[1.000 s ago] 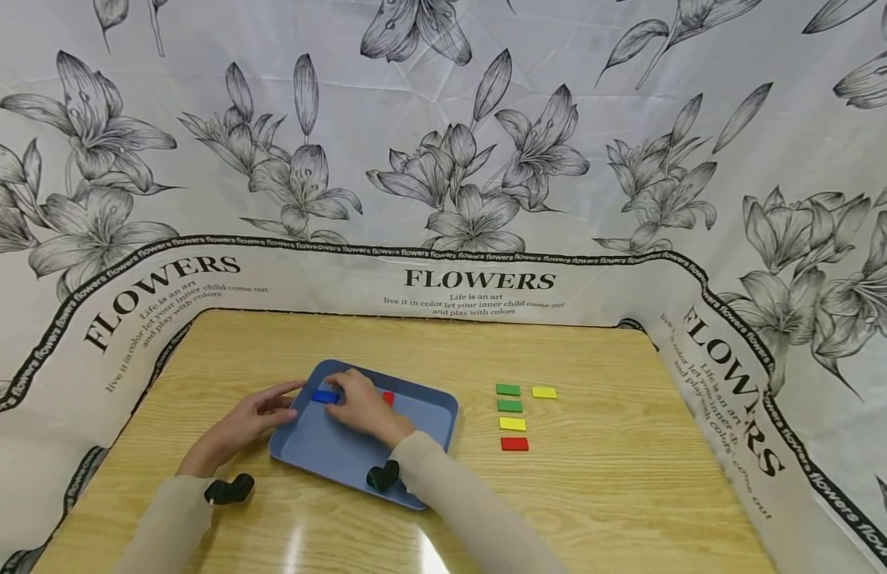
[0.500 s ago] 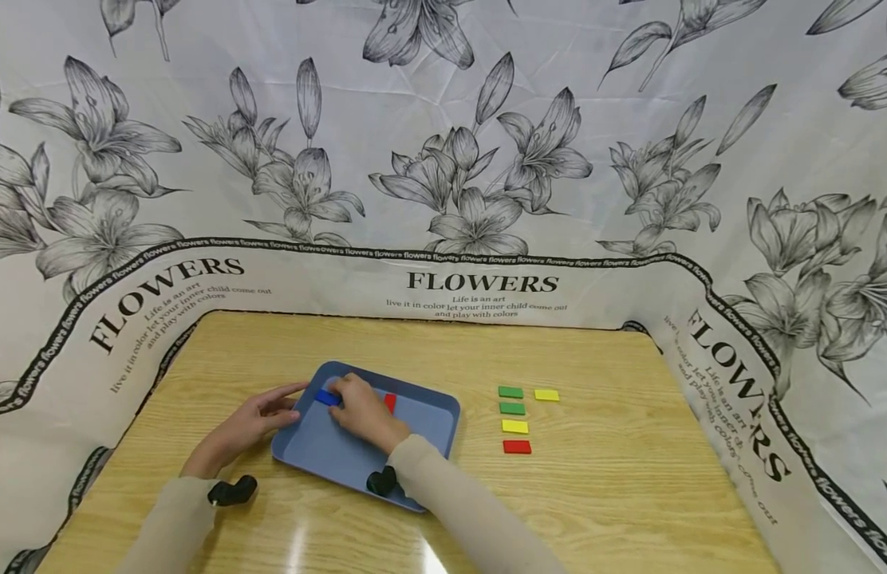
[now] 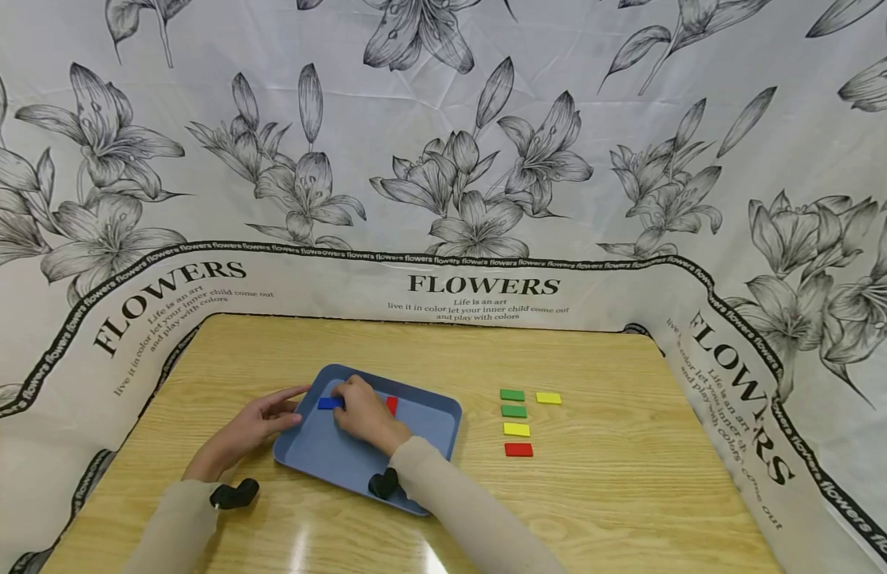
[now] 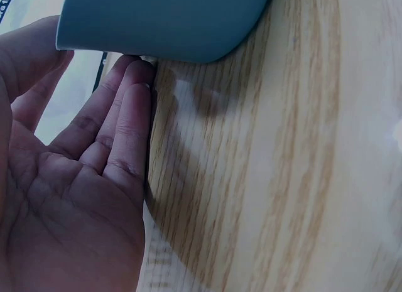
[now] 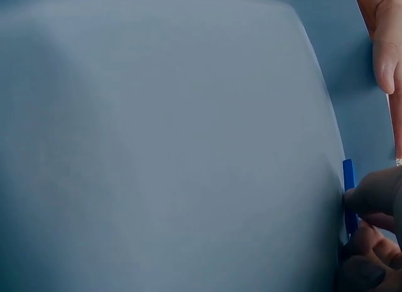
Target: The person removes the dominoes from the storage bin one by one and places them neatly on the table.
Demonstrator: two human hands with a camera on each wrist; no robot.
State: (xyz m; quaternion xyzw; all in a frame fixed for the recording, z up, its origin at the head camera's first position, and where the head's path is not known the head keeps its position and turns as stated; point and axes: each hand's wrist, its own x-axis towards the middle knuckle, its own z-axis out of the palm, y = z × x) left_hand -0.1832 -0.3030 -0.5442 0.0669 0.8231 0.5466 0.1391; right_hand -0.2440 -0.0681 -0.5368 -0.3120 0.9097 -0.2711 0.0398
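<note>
My left hand (image 3: 251, 429) holds the left rim of a shallow blue-grey tray (image 3: 329, 466). Its thumb reaches over the rim, while the other fingers lie along the outer wall, as the left wrist view also shows. Inside the tray, my right hand (image 3: 368, 414) pinches a small blue rectangular tile (image 3: 329, 403) near the back left corner. The right wrist view has the blue tile (image 5: 350, 194) between thumb and fingers, partly covered by them. A red tile (image 3: 392, 405) lies in the tray just right of my right hand, half hidden behind it.
Right of the tray, two green tiles (image 3: 512, 395), a yellow tile (image 3: 517, 430) and a red tile (image 3: 518, 450) form a column on the wooden table (image 3: 616, 478). Another yellow tile (image 3: 548, 399) lies beside the top green one. A flower-printed cloth (image 3: 479, 287) encloses the table's back and sides.
Half a second ago the blue tile sat slanted in the tray; now it lies nearly level, with my right fingertips still at its right end. My left hand stays at the rim.
</note>
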